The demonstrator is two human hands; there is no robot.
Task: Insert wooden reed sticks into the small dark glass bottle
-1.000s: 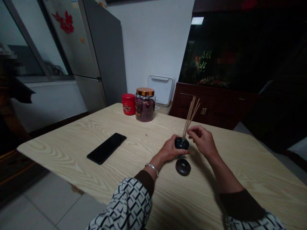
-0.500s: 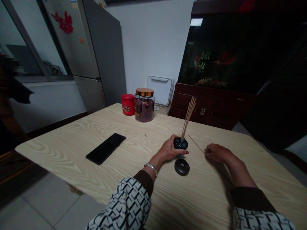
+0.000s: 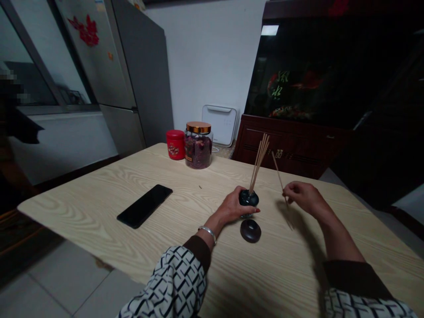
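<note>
My left hand (image 3: 233, 206) is wrapped round a small dark bottle (image 3: 248, 198) that stands on the wooden table (image 3: 165, 238). Several thin reed sticks (image 3: 259, 162) rise out of the bottle's neck. To the right of the bottle my right hand (image 3: 303, 195) is raised a little off the table and pinches a single reed stick (image 3: 277, 172), which points up and to the left. The bottle's round dark cap (image 3: 250, 231) lies on the table just in front of the bottle.
A black phone (image 3: 145, 205) lies on the table's left half. A red tin (image 3: 175, 144) and a glass jar with a copper lid (image 3: 198, 145) stand at the far edge. Behind are a fridge (image 3: 132, 75), a dark wooden cabinet (image 3: 291, 145) and a fish tank (image 3: 318, 75).
My right hand left the sticks in the bottle, dropped to the table on the right, picked up a loose reed stick and now lifts it. The left hand stayed on the bottle.
</note>
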